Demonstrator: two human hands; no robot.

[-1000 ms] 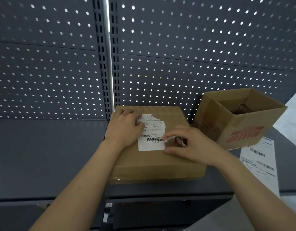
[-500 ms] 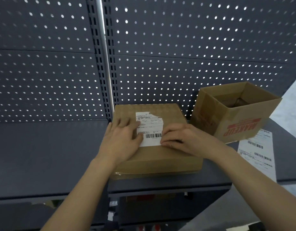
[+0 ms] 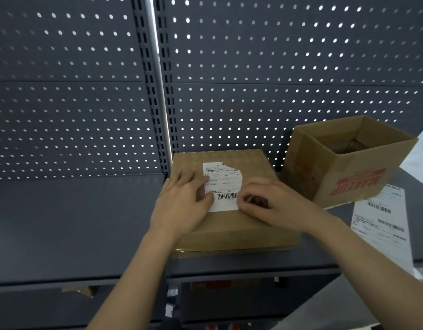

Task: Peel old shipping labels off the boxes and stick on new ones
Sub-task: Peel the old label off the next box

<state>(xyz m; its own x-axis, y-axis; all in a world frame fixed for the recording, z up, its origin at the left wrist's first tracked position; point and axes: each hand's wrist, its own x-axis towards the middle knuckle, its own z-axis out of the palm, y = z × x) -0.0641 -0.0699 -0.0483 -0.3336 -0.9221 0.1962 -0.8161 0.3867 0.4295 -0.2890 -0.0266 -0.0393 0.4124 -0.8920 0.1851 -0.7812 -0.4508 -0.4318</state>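
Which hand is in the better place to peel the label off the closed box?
Probably the right hand: its curled fingertips sit at the lower right edge of the label, though a pinch is not clear. The left hand lies flat on the box at the label's left edge, steadying it.

- Two cardboard boxes: closed box point(image 3: 229, 225) at centre, open box point(image 3: 358, 184) at 2 o'clock.
- One torn shipping label point(image 3: 223, 184).
- One label sheet point(image 3: 379, 217) at 3 o'clock.
- Two hands: left hand point(image 3: 182, 206), right hand point(image 3: 277, 203).
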